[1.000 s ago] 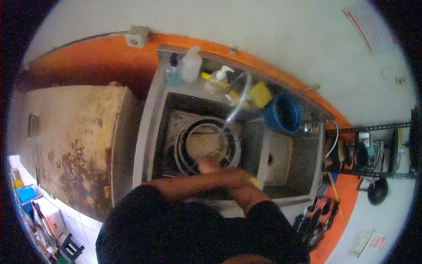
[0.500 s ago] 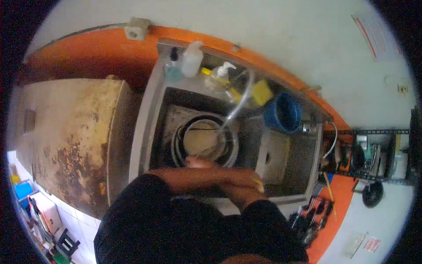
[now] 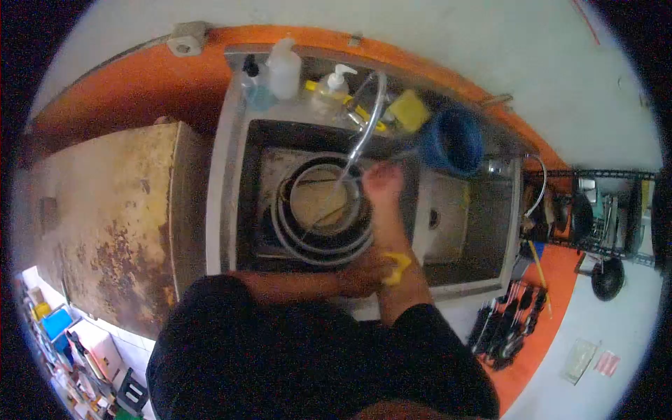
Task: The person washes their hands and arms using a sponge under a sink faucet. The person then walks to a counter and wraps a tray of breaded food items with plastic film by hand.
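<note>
My left hand (image 3: 365,274) is closed on a yellow sponge (image 3: 397,269) and presses it against my right forearm. My right hand (image 3: 383,183), blurred, is raised over the right side of the left sink basin (image 3: 252,203), just right of the faucet's curved spout (image 3: 371,122); its fingers are not clear. Below the spout, nested round pots or bowls (image 3: 318,253) stand in the basin, with a pale round surface (image 3: 318,203) inside the rim.
Behind the basin are a white bottle (image 3: 284,73), a pump bottle (image 3: 332,94), a yellow sponge block (image 3: 409,110) and a blue tub (image 3: 453,142). A second basin (image 3: 448,224) lies right, a stained box-like surface (image 3: 112,224) left. Utensils (image 3: 507,322) hang at right.
My right hand has moved from over the round pots to the right, beside the spout, its forearm now stretched forward. My left hand stays at the right forearm with the sponge. The view has shifted.
</note>
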Motion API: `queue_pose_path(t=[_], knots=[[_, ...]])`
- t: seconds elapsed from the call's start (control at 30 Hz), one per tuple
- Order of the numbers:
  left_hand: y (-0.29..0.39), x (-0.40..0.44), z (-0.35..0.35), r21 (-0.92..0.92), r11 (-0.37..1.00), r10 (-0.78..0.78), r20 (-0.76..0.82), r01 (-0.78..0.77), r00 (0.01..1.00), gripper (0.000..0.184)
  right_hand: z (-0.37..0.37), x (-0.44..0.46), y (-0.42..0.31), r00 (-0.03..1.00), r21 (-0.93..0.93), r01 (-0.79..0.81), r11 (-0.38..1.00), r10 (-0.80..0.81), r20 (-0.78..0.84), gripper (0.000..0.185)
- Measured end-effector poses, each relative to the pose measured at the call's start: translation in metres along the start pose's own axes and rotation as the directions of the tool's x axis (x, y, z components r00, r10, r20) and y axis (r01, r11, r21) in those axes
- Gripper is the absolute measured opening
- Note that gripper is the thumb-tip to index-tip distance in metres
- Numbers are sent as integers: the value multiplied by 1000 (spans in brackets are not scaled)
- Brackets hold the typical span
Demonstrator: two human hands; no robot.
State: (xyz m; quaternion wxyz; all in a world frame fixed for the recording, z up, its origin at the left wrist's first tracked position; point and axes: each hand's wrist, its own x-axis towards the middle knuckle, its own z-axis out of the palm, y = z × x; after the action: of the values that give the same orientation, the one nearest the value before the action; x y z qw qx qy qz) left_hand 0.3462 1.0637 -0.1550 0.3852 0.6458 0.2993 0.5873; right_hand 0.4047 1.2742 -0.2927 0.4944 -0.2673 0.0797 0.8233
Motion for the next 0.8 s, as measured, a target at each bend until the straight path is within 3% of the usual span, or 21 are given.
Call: queue_pose_path(t=[0.07, 0.1, 0.13, 0.17, 0.23, 0.27, 0.33, 0.4, 0.43, 0.47, 0.5, 0.57, 0.63, 0.67, 0.7, 0.73, 0.77, 0.8], knots=[[-22, 3, -19, -88, 995, 65, 102, -57, 993, 37, 12, -20, 7, 998, -30, -8, 1000, 10, 61, 38], [-44, 5, -29, 23, 1000, 13, 118, -16, 993, 36, 19, -35, 20, 996, -21, -90, 996, 90, -17, 35], [-99, 0, -20, 455, 883, -176, 95, 114, 980, 38, 20, -45, 33, 981, -7, -172, 985, 171, -90, 33], [-155, -2, -12, 793, 574, -325, -10, 205, 946, 41, -4, -45, 44, 982, -5, -169, 986, 168, -91, 33], [-116, 20, -67, 730, 595, -290, -194, 336, 937, 43, -76, -37, 55, 981, -300, 138, 944, -173, -93, 31], [-123, 20, -77, 728, 595, -289, -201, 340, 936, 43, -25, -70, 58, 1000, -115, 8, 993, -11, -28, 32], [-141, 18, -88, 838, 506, -324, -32, 201, 946, 41, 25, -112, 70, 995, -220, -22, 975, 1, -97, 36], [-168, 19, -90, 780, 597, -421, 105, 188, 901, 39, 11, -117, 79, 987, -312, -51, 949, 0, -160, 40], [-186, 22, -90, 715, 664, -469, 169, 220, 867, 38, -28, -105, 79, 972, -688, 153, 710, -232, -23, 41], [-205, 26, -87, 636, 721, -511, 222, 273, 831, 38, -51, -101, 80, 906, -901, 316, 297, -375, 194, 42], [-228, 31, -84, 546, 763, -549, 266, 346, 793, 37, -48, -109, 90, 905, -903, 316, 291, -379, 194, 42], [-282, 40, -75, 278, 800, -599, 327, 532, 730, 37, -19, -133, 123, 969, -580, -18, 814, -129, -210, 47], [-353, 33, -63, -180, 696, -614, 352, 695, 707, 37, 43, -180, 149, 940, -502, -311, 807, 184, -286, 47], [-353, 43, -58, -185, 704, -604, 353, 686, 715, 37, 16, -190, 160, 930, -414, -356, 838, 275, -245, 47], [-347, 50, -51, 199, 789, -613, 307, 581, 728, 41, -9, -193, 165, 913, -321, -404, 857, 358, -194, 47], [-345, 52, -42, 556, 732, -605, 264, 394, 751, 47, 5, -194, 160, 918, -326, -394, 859, 348, -193, 47], [-340, 44, -39, 554, 738, -597, 272, 385, 755, 47, 20, -194, 156, 878, -276, -466, 840, 402, -259, 48], [-338, 24, -42, 531, 791, -484, 243, 302, 841, 46, 35, -191, 149, 831, -220, -533, 817, 456, -320, 49]])
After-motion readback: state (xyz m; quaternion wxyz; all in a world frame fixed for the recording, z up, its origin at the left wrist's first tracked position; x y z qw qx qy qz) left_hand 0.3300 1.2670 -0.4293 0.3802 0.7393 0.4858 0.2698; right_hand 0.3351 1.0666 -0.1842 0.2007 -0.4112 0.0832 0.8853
